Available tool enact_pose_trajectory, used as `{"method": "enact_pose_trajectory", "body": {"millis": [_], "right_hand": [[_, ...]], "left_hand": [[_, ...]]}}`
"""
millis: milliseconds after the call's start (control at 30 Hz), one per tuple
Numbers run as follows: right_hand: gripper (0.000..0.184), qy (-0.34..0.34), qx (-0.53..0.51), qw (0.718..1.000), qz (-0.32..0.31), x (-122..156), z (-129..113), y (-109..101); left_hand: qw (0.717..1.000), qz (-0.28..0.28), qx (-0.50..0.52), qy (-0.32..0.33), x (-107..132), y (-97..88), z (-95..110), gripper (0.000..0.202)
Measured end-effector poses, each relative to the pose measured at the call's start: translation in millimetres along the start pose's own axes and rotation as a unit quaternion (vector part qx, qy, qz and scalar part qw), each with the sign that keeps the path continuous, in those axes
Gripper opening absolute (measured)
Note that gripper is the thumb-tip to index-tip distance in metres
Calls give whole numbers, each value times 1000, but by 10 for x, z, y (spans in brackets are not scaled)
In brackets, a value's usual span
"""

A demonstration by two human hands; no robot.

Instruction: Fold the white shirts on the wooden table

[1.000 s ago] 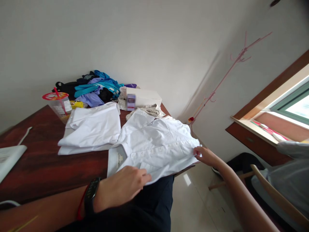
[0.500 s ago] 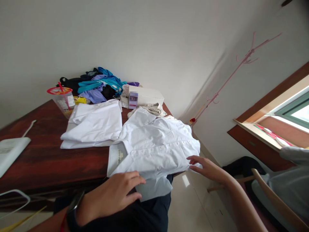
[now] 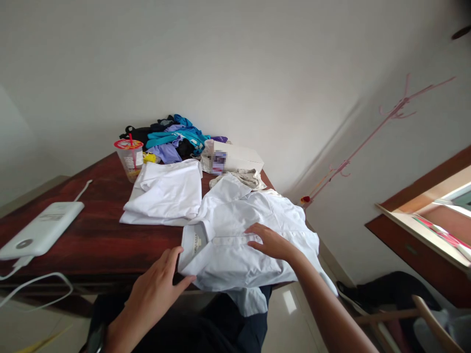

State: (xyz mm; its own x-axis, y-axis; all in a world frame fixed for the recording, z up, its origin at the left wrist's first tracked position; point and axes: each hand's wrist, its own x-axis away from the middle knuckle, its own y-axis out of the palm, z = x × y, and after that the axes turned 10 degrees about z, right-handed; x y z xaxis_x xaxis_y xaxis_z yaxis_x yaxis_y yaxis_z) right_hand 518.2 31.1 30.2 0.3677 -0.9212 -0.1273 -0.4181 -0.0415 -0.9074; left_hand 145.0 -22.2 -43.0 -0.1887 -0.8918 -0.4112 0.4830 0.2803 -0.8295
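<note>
- My right hand (image 3: 270,241) lies palm down, fingers spread and released, flat on the button strip of the white shirt (image 3: 243,235); it presses, grips nothing.
- My left hand (image 3: 156,284) is open at the near table edge, fingertips touching the shirt's folded corner just below the collar (image 3: 194,240); nothing clasped.
- The white shirt lies on the near right corner of the dark wooden table (image 3: 91,240), collar toward the left, button front up. Its right part hangs over the table's edge, and a lower flap droops down in front of my dark trousers (image 3: 228,328).
- Just beside it, farther left, a second white garment (image 3: 165,193) lies folded on the table, touching or nearly touching the shirt; I cannot tell which.
- Behind that: a clear plastic cup (image 3: 129,158) with red lid and straw.
- At the far edge by the wall: a heap of blue, purple and black clothes (image 3: 172,137), a white box (image 3: 235,158) beside it, a beige cloth (image 3: 250,176) in front of the box.
- Far left on the table: a white power bank (image 3: 42,228) with a white cable (image 3: 37,289) looping off the near edge.
- On the right wall: a thin pink coat stand (image 3: 368,142).
</note>
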Motion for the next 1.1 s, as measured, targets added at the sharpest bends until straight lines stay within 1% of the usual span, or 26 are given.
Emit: {"method": "enact_pose_trajectory", "body": {"millis": [100,200,267,333,433,500,567,733,867,967,1100], "right_hand": [[36,-11,-1,999,36,-259,106,48],[35,-17,4,998,58,-505,167,92],[36,-29,9,998,59,-640,164,132],[40,-36,20,997,62,-751,137,177],[45,-23,44,996,75,-881,83,224],[48,-8,59,995,79,-942,48,237],[52,4,67,995,70,-971,11,241],[65,26,50,998,11,-907,-120,267],[71,18,20,999,-35,-789,-207,302],[75,28,-2,998,-51,-686,-258,315],[81,42,-39,996,-75,-535,-389,297]], "left_hand": [[1000,8,5,1,19,96,22,68],[1000,5,29,5,2,166,81,75],[998,4,61,7,0,205,106,72],[994,6,106,13,2,222,124,62],[982,-4,190,22,-8,164,162,51],[970,-14,242,15,-25,66,191,45],[960,-12,281,6,-40,-57,207,41],[945,25,325,3,-62,-371,187,34],[922,45,385,21,-100,-632,164,32],[897,39,441,19,-140,-828,96,28],[860,42,509,13,-221,-1069,-90,21]]}}
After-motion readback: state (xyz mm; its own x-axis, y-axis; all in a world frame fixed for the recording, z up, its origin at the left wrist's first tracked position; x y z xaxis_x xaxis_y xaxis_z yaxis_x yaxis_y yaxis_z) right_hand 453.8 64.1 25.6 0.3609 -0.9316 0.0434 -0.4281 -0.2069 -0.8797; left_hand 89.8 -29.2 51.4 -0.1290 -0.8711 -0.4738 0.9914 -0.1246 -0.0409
